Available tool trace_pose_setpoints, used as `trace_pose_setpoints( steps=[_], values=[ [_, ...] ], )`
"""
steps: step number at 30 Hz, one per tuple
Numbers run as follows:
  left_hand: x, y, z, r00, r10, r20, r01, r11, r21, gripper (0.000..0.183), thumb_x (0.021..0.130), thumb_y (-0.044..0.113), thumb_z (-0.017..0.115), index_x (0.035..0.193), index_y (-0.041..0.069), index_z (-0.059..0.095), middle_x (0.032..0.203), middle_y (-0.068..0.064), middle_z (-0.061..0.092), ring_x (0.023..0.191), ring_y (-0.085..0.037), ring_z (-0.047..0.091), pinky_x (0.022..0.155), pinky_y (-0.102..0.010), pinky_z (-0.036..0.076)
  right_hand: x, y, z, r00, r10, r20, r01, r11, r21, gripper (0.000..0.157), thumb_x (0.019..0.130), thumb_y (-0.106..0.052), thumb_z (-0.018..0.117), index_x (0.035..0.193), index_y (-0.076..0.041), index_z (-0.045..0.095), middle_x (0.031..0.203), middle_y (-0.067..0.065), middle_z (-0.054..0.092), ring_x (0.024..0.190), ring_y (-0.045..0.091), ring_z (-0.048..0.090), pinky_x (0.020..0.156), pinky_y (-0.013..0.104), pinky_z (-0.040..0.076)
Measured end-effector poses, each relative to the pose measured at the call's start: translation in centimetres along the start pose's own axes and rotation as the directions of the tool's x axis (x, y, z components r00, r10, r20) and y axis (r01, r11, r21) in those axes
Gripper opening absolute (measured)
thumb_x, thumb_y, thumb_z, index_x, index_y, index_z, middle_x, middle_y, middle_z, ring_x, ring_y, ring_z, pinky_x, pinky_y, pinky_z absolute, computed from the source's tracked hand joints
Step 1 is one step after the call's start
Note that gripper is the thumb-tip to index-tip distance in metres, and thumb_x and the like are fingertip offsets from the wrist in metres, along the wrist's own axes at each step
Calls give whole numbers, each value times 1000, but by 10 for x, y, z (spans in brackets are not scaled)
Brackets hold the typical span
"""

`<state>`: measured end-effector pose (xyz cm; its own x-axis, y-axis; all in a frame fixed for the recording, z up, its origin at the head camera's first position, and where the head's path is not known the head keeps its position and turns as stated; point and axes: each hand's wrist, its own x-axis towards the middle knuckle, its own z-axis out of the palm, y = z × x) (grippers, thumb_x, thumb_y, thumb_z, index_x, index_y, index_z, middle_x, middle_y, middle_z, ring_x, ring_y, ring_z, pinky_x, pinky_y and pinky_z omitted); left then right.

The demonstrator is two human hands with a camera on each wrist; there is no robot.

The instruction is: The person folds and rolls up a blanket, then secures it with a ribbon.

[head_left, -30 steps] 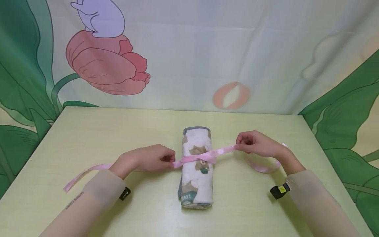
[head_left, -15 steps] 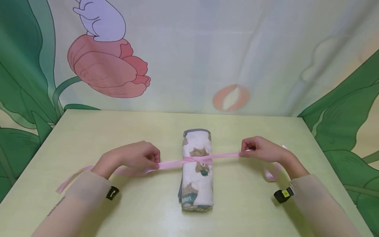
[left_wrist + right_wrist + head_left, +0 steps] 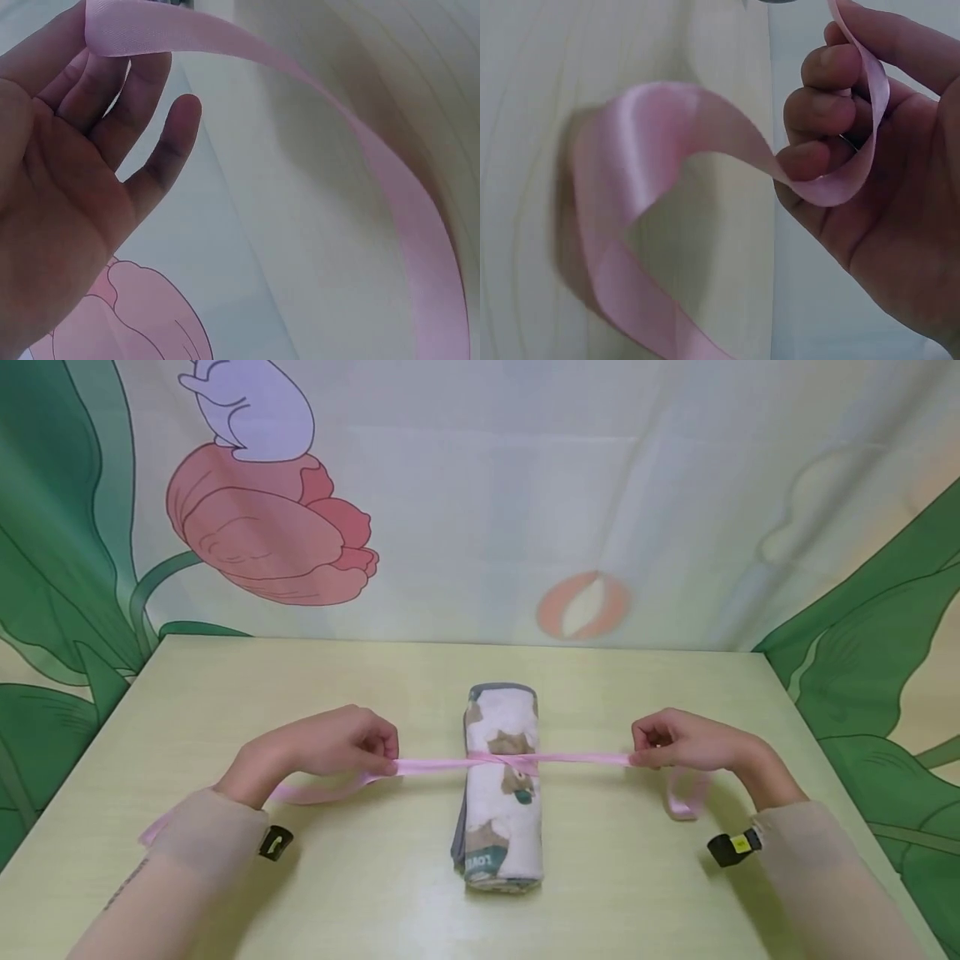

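Left hand (image 3: 318, 745) and right hand (image 3: 688, 743) pinched the pink satin ribbon (image 3: 431, 767) taut across the rolled towel (image 3: 504, 818) — cinching, I judged; knotting next would call for steady tension.

Towel roll (image 3: 504, 827) on table (image 3: 375, 877), near the middle. Ribbon (image 3: 431, 766) across its top, out both sides. My left hand (image 3: 326, 743) left of roll, my right hand (image 3: 693, 743) right, both on ribbon. Ribbon slack runs left past my left wrist; loop on my side of right hand. Curtain (image 3: 450, 510) behind table.
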<state>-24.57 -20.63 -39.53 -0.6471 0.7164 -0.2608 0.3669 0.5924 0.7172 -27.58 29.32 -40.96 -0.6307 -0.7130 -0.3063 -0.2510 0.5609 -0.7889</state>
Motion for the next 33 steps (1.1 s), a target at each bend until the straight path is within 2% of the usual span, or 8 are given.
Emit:
trace_pose_setpoints(
  steps=[4,10,14,16,21,24,29,33],
  values=[
    [-2,-2,-1,1000,-11,-5,11,1000,-9,9,97,16,72,89,15,68,73,6,63,69,-12,56,73,-32,49,-4,1,0,1000,3,-6,-3,1000,-9,25,101,-20,68,81,-9,58,68,-3,45,63,9,40,59,27,36],
    [-8,-6,-4,999,-49,1,49,999,-9,10,97,15,72,88,15,67,70,5,62,68,-18,58,71,-31,48,1,-2,3,999,-49,4,49,998,46,24,103,-17,65,82,-8,57,67,-3,43,61,8,39,57,26,35],
    [-14,-11,-6,996,-85,7,85,996,-6,10,97,16,71,88,15,66,67,4,62,65,-23,59,69,-30,46,7,-9,6,996,-92,19,90,993,80,23,103,-15,64,84,-7,57,65,2,43,59,10,39,57,27,36],
    [-16,-13,-7,995,-95,3,95,995,3,11,98,17,71,88,15,66,66,3,61,63,-22,57,67,-30,44,10,-12,7,995,-98,18,96,991,89,22,103,-15,64,86,-4,57,64,5,43,58,12,40,57,28,37],
    [-20,-17,-8,992,-121,-17,122,992,21,10,99,19,70,90,16,66,65,2,58,58,-13,51,65,-30,41,15,-18,9,998,-66,-16,68,993,96,23,105,-18,62,97,4,58,62,4,43,56,14,41,55,28,38],
    [-22,-17,-8,992,-124,-28,125,992,30,9,99,19,69,92,16,67,65,2,58,58,-11,50,65,-30,41,16,-18,10,998,-52,-38,55,994,97,23,105,-17,61,101,6,58,62,1,42,56,13,38,54,28,35],
    [-22,-18,-6,994,-94,-53,97,994,52,8,100,17,68,92,15,67,64,3,57,58,-11,51,65,-31,43,16,-19,12,997,-26,-68,31,997,71,24,105,-19,62,99,4,58,63,-1,39,56,12,34,53,29,31],
    [-21,-18,-4,994,-77,-82,86,991,104,11,99,14,69,88,16,66,64,6,57,58,-10,52,66,-31,44,14,-19,11,992,7,-126,-5,1000,20,22,103,-21,66,91,-4,59,63,-2,36,56,11,31,52,28,28]
  ],
)
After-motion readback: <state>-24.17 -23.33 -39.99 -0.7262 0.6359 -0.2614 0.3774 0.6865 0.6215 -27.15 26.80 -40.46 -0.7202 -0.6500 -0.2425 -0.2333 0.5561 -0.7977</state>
